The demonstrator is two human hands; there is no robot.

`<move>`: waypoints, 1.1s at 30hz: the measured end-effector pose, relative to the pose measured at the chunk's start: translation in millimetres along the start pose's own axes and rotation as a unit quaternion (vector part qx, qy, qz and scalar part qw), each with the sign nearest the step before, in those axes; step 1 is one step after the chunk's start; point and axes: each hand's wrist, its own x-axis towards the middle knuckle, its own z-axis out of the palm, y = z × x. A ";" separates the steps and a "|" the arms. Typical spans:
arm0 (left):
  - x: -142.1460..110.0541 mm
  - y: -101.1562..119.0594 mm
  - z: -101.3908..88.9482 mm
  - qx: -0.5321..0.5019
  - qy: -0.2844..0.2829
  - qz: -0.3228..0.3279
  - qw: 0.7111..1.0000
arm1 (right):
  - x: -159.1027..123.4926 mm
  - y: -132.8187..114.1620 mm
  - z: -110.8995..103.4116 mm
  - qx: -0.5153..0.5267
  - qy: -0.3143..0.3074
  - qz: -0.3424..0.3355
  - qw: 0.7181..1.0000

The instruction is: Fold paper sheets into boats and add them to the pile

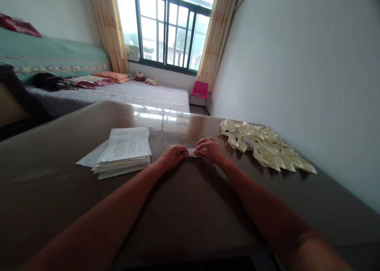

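Observation:
A small folded piece of paper [192, 152] is pinched between my two hands, just over the middle of the brown table. My left hand [173, 155] closes its fingers on the paper's left end. At the right end, my right hand [210, 149] grips it between thumb and bent fingers. Much of the paper is hidden by my fingertips, so its exact folded shape cannot be made out. To the left of my hands lies a stack of printed paper sheets [129, 144]. On the right are many folded cream paper pieces [276, 150], crowded together.
The glossy brown table [190, 207] reaches toward a bed [160, 94] with pillows and cloths. A white wall [291, 65] runs along the right side. Beneath the window stands a pink chair [200, 89].

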 end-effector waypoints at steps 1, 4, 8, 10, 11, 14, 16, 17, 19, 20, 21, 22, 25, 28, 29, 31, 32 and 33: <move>0.0 -0.3 0.2 -0.001 0.000 -0.001 1.000 | 0.3 1.2 2.2 0.010 -0.001 -0.008 1.000; -0.1 -0.7 0.5 -0.006 0.000 -0.002 1.000 | 2.2 1.7 9.4 0.016 -0.001 -0.022 1.000; -0.1 -0.2 0.6 -0.018 0.007 -0.013 1.000 | 5.9 4.4 17.8 0.038 -0.006 0.002 0.999; 0.5 0.3 0.2 -0.016 0.004 -0.017 1.000 | 7.4 8.6 19.6 0.064 -0.025 0.000 0.998; 0.9 0.5 -0.1 -0.012 0.002 -0.018 1.000 | 7.8 10.7 19.8 0.077 -0.033 -0.004 0.997; 2.4 0.5 -0.7 -0.001 -0.007 -0.019 1.000 | 7.2 12.1 18.6 0.082 -0.027 -0.010 0.996; 3.4 -0.8 -0.8 0.008 -0.015 -0.013 1.000 | 5.9 7.8 17.2 0.052 -0.011 -0.010 0.999; 3.9 -2.1 -0.7 0.016 -0.017 -0.009 1.000 | 5.4 4.5 16.7 0.027 -0.011 -0.013 0.999; 5.5 -5.9 -0.7 0.028 -0.025 0.003 0.999 | 5.0 -2.7 16.8 0.001 -0.004 -0.006 1.000; 6.5 -8.2 -0.7 0.035 -0.025 0.004 0.999 | 5.1 -6.0 17.7 -0.014 0.001 -0.001 1.000; 7.5 -10.2 -0.7 0.038 -0.028 0.007 0.999 | 5.2 -8.9 19.0 -0.026 0.007 0.007 1.000; 8.4 -11.9 -0.9 0.038 -0.032 0.007 0.999 | 5.3 -11.4 20.8 -0.036 0.010 0.013 0.999; 9.9 -14.1 -2.5 0.022 -0.055 -0.014 0.998 | 5.7 -15.7 24.9 -0.064 0.018 0.029 0.997; 10.5 -14.6 -5.5 0.013 -0.026 -0.043 0.999 | 6.4 -10.9 13.6 -0.061 0.011 0.040 0.997; 10.9 -15.2 -6.4 0.019 -0.005 -0.048 0.999 | 5.7 -5.9 3.5 -0.050 0.013 0.042 0.998; 11.7 -16.5 -7.5 0.034 0.028 -0.046 0.998 | -0.1 10.8 -27.2 -0.031 0.014 0.052 0.998; 12.0 -16.8 -7.5 0.037 0.034 -0.040 0.998 | -6.1 22.4 -46.9 -0.025 0.019 0.062 0.998; 12.2 -16.9 -7.1 0.038 0.033 -0.032 0.998 | -14.6 35.6 -68.4 -0.021 0.027 0.085 0.996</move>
